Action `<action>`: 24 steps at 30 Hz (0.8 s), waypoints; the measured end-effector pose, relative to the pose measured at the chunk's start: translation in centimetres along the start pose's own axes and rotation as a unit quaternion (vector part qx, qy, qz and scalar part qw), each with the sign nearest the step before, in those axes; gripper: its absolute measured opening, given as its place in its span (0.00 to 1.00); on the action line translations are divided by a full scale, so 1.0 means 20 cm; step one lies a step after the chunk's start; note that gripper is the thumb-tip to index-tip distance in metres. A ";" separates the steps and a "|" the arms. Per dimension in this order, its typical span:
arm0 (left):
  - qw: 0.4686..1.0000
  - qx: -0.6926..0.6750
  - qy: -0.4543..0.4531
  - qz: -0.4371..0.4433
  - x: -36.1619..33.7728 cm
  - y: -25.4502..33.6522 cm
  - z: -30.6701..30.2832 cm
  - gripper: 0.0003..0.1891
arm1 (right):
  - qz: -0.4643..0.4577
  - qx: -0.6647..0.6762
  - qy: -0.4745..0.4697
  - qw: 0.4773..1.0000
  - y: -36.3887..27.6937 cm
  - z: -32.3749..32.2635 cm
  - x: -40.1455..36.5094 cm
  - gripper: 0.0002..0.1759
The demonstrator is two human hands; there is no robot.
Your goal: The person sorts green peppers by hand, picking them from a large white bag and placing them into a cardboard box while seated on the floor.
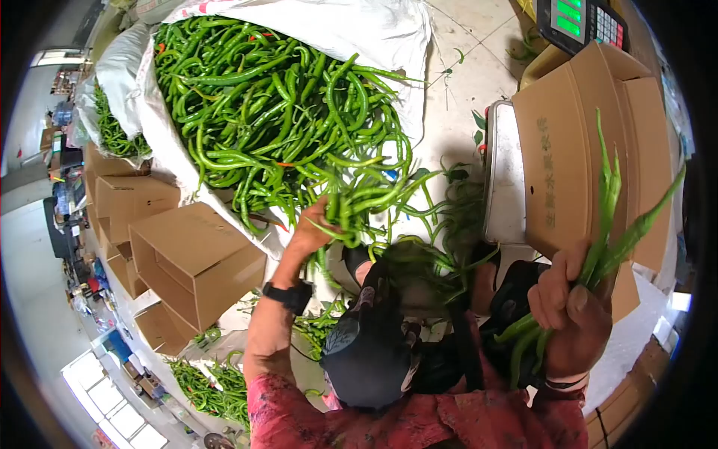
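A large heap of long green peppers (262,105) lies on an opened white sack (411,45). My left hand (314,227) is at the heap's lower edge, closed round several green peppers (363,196) that are partly blurred. On the right, my right hand (568,303) grips a small bunch of green peppers (607,194); their ends stick out above and below the fist. This hand is in front of an open cardboard box (568,150), which stands on a scale's metal platform (502,172).
A scale display (570,19) with green digits is at the upper right. Open cardboard boxes (198,258) stand at the left, near another white sack (120,67) of peppers. More peppers (213,389) lie at the lower left. Loose peppers and leaves lie between my legs.
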State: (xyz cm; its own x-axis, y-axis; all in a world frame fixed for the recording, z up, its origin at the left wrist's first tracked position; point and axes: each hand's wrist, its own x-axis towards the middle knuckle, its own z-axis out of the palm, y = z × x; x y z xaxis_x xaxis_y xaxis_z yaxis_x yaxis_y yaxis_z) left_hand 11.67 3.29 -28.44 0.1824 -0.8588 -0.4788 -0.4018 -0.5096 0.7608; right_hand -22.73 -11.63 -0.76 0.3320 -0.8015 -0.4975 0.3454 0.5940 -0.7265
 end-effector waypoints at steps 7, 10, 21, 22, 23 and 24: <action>0.976 -0.165 0.104 -0.103 -0.51 0.48 -0.42 0.15 | 0.038 -0.023 -0.052 0.998 0.01 0.01 -0.05 0.21; 0.920 -0.363 0.105 -0.106 -0.51 0.35 -0.51 0.22 | 0.066 0.011 -0.111 0.992 0.02 0.02 -0.03 0.19; 0.890 -0.444 0.093 0.051 -0.66 1.08 -0.56 0.33 | 0.053 0.011 -0.249 0.967 0.10 -0.02 0.04 0.21; 0.895 -0.436 0.082 0.032 -0.68 1.10 -0.58 0.34 | 0.050 -0.011 -0.236 0.970 0.08 0.00 0.01 0.26; 0.901 -0.429 0.066 0.015 -0.69 1.12 -0.60 0.34 | 0.077 0.003 -0.265 0.961 0.07 -0.01 0.02 0.28; 0.896 -0.435 0.075 0.054 -0.67 1.16 -0.58 0.35 | 0.071 0.010 -0.279 0.958 0.05 -0.01 0.01 0.29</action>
State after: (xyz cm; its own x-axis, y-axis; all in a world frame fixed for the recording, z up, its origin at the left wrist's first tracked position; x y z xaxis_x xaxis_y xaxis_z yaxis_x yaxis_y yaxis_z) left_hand 10.34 2.44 0.76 0.3287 -0.8703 -0.3669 0.4151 -0.2158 0.8838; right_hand -22.46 -11.17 -1.55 0.7921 -0.5538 -0.2566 0.2769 0.7007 -0.6575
